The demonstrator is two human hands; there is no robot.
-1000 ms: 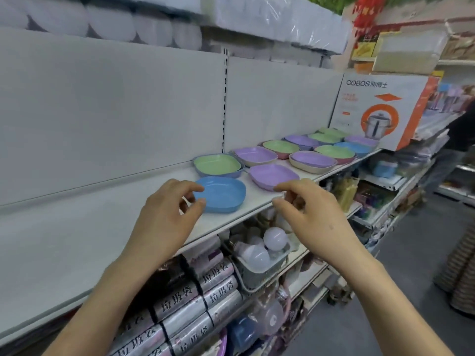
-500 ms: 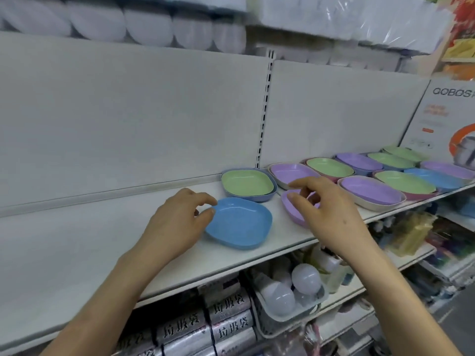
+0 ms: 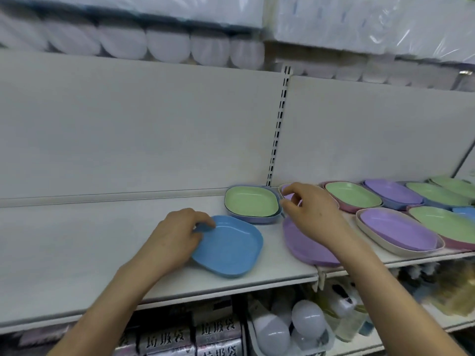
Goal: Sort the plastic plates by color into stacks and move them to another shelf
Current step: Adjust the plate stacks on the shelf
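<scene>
A blue plate point(image 3: 231, 249) lies near the front of the white shelf point(image 3: 77, 250). My left hand point(image 3: 174, 237) grips its left rim, thumb over the edge. Behind it a green plate point(image 3: 250, 202) sits nested in a blue one. A lone purple plate point(image 3: 305, 244) lies to the right, partly under my right hand point(image 3: 313, 214), whose loosely curled fingers hover by the rim of a back purple plate point(image 3: 285, 188) and hold nothing I can see. Further right stand several nested pairs: green in pink point(image 3: 353, 195), purple in beige point(image 3: 398, 231), purple in blue point(image 3: 393, 191).
The shelf's left half is bare white board. A slotted upright point(image 3: 279, 129) splits the back panel. Wrapped tissue rolls point(image 3: 167, 44) fill the shelf above. Below are light bulbs point(image 3: 305, 314) in a basket and rolls of bags point(image 3: 167, 339).
The view has swung left and closer to the shelf. My left hand has closed onto the blue plate's rim. My right hand has moved back over the lone purple plate.
</scene>
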